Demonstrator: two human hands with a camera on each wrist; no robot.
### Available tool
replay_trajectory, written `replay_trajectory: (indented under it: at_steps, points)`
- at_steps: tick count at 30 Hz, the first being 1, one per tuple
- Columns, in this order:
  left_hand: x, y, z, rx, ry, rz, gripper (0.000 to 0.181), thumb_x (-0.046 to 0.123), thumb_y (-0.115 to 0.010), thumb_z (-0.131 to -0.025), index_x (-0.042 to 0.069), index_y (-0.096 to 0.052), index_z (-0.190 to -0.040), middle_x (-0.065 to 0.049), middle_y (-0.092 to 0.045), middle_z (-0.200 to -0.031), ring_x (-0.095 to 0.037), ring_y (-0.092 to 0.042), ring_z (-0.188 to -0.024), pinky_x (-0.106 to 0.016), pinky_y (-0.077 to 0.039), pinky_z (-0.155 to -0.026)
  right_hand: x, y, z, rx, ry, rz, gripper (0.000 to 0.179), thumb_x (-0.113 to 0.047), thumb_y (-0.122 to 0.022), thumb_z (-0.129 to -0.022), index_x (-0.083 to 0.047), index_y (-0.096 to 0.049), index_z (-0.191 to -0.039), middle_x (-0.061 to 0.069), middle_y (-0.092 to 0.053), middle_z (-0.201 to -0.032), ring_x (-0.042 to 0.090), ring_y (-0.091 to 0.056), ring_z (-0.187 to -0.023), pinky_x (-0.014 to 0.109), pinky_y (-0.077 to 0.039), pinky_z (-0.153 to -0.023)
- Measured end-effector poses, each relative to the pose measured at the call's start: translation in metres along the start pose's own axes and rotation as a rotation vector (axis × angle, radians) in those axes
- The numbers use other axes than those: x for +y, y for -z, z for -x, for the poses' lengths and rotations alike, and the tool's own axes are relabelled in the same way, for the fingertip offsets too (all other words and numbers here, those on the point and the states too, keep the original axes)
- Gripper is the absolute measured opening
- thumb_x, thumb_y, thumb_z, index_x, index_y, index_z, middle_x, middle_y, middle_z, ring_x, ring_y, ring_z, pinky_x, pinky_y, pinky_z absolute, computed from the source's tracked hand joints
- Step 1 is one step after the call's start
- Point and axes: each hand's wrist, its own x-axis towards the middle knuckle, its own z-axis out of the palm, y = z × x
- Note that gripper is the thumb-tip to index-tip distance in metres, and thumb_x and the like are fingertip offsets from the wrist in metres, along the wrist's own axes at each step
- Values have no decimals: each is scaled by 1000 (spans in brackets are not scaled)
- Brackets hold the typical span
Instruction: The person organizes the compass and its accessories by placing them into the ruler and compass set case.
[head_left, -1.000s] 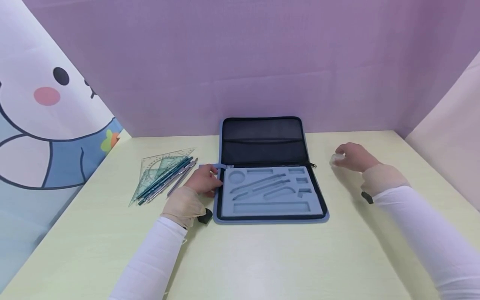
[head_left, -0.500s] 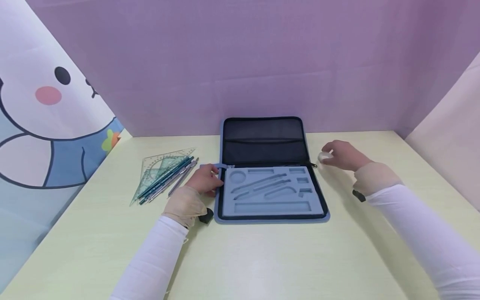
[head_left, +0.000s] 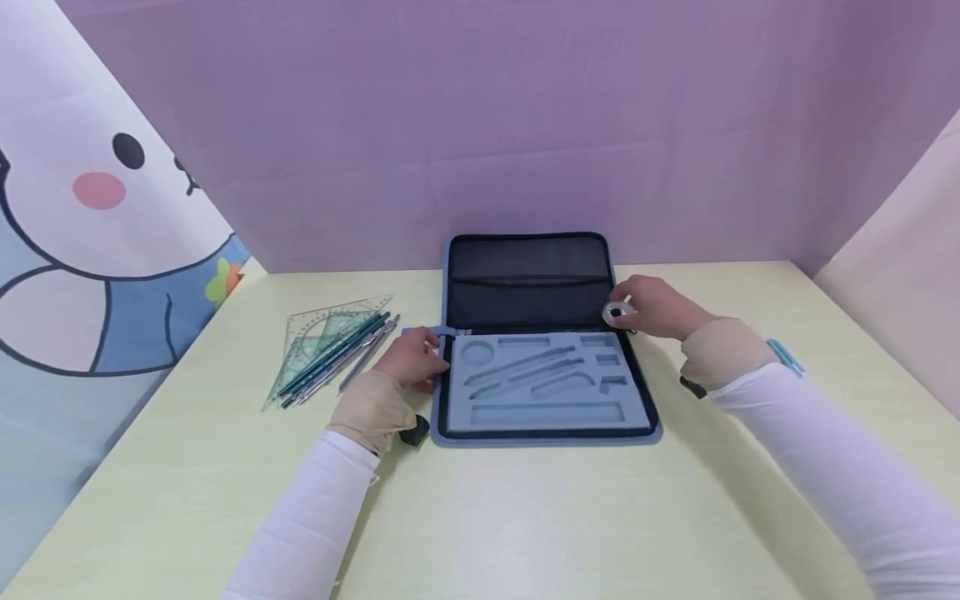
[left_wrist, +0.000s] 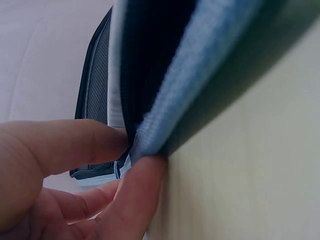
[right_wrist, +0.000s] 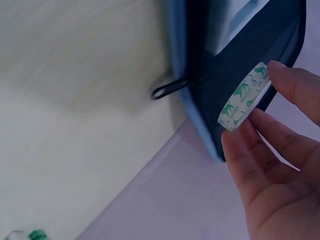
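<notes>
A zip-up pencil case [head_left: 546, 442] lies open, its dark mesh lid [head_left: 528, 287] raised at the back. Its grey foam insert [head_left: 491, 400] has shaped recesses, one of them round. My left hand [head_left: 408, 358] pinches the case's left edge; in the left wrist view, thumb and fingers sit on both sides of the blue fabric rim [left_wrist: 175, 95]. Between thumb and fingertips my right hand [head_left: 660, 307] holds a small roll of tape [right_wrist: 244, 97], printed green with "MADE IN CHINA". It is over the case's right side near the hinge, close to the zipper pull [right_wrist: 169, 89].
Left of the case lie clear set squares [head_left: 303, 321] with several teal pencils [head_left: 330, 358] and silver compasses [head_left: 367, 354] on top. A light blue object [head_left: 786, 357] shows behind the right sleeve. A purple cloth wall [head_left: 525, 125] closes off the table's back edge.
My right hand has moved left with the roll of tape, from the table to over the case's right side. The light blue object has come into view. My left hand stays at the edge.
</notes>
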Motion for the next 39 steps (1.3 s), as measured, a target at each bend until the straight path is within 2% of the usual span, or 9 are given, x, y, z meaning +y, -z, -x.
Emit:
replay_trajectory:
  at_steps: [7,19,29,39]
  points:
    - [-2,0,0,-2,-5,-5,36,2,-59,-84,-6,-45,-116,-12,-54,-85,-15,-59,-61,-27,-55,-53,-20,-6,-6,-9,77,47,35,-10,-65,-87,11,-59,-114,26,-59,-115,39,-55,-106,50,-46,-90]
    - [-2,1,0,-5,1,-10,36,3,-60,-86,-4,-45,-117,-12,-55,-87,-15,-59,-62,-27,-55,-54,-51,-21,-22,-67,99,56,38,-11,-68,-86,7,-59,-118,23,-58,-119,36,-53,-112,46,-45,-95]
    - [-2,3,0,-19,0,-20,37,4,-60,-86,-4,-45,-119,-14,-56,-91,-15,-59,-62,-26,-55,-54,-73,-28,-30,-93,110,17,40,-13,-67,-87,5,-58,-121,20,-55,-123,33,-52,-115,45,-45,-96]
    - [-1,4,0,-28,17,-1,38,4,-61,-87,-4,-44,-120,-15,-56,-93,-16,-59,-62,-26,-55,-55,-88,-38,-33,-123,195,34,38,-11,-66,-88,5,-58,-122,20,-56,-122,32,-53,-114,42,-45,-97]
